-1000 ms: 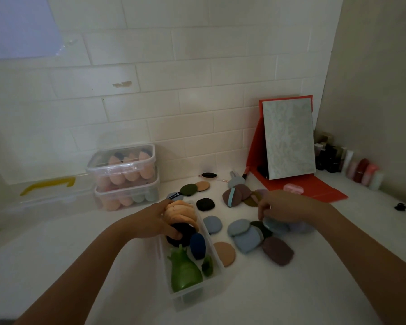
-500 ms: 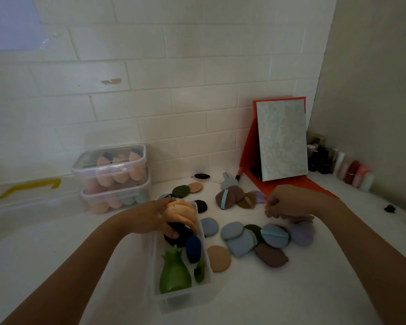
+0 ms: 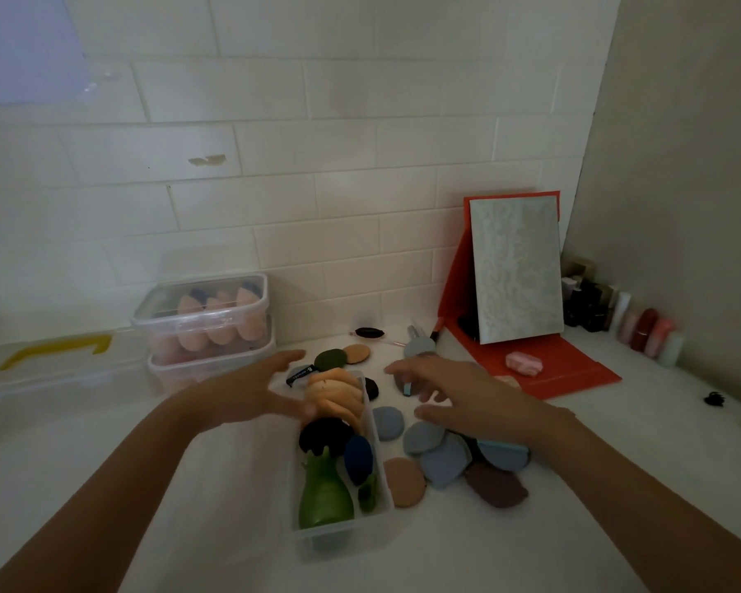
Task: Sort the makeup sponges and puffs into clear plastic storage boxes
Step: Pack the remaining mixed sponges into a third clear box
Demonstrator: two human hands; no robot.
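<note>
Left of the open clear box (image 3: 339, 539), two lidded boxes (image 3: 206, 323) stand stacked. The left hand (image 3: 249, 391) hovers at the open box's far left edge, fingers spread, holding nothing. This box's long axis runs away from the person. Peach sponges (image 3: 334, 391) fill its far end, and a glossy green sponge (image 3: 324, 500) fills the near end, narrow tip pointing away. To the box's right, the right hand (image 3: 467, 400) hovers with fingers splayed over flat blue-grey and brown puffs (image 3: 443, 462).

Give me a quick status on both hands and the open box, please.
Left hand open at far end of the open box, holding nothing. Right hand open above the loose puffs. Box part-filled, nothing blocking it.
</note>
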